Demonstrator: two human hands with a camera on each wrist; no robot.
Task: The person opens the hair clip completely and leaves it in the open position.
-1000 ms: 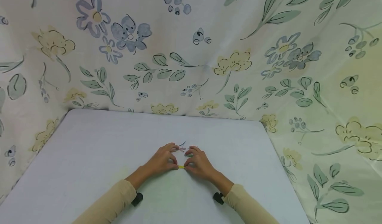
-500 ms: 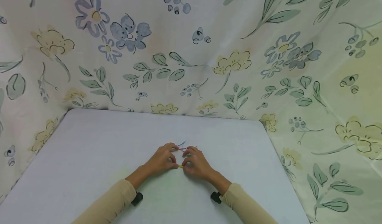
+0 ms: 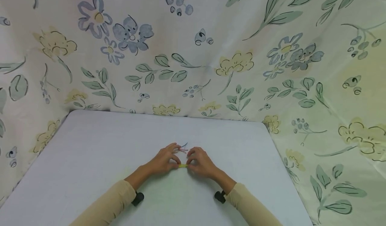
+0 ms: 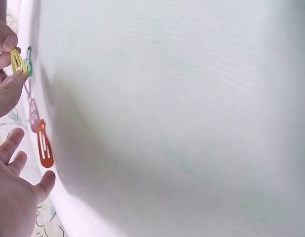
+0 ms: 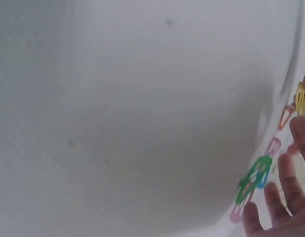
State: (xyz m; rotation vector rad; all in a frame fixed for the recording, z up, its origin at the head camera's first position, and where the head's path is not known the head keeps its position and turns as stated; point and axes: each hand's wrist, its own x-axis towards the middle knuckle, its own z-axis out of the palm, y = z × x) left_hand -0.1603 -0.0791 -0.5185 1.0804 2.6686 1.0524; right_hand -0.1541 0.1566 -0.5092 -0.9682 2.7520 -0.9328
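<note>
A small yellow snap hair clip (image 3: 182, 166) is held level between the two hands. Its left end is pinched by the thumb and finger of the left hand (image 3: 164, 159), its right end by those of the right hand (image 3: 200, 162). Slots in the yellow clip (image 4: 16, 60) show in the left wrist view. Beyond the hands lie more snap clips: an orange one (image 4: 45, 150) near the left hand's spread fingers, a pink one (image 4: 33, 112), and a green one (image 5: 253, 178) by the right hand's loose fingers. Fingertips cover both ends of the yellow clip.
A white table (image 3: 99, 142) spreads under both forearms, its far edge meeting a floral curtain (image 3: 181, 62). A blue clip (image 5: 261, 180) peeks out beside the green one. Black wrist cameras, one of them the left camera (image 3: 137, 199), sit below the cuffs.
Both hands stay close together on the yellow clip. The right hand first shifts slightly left, then back right, and more of the clip shows between the fingertips now.
</note>
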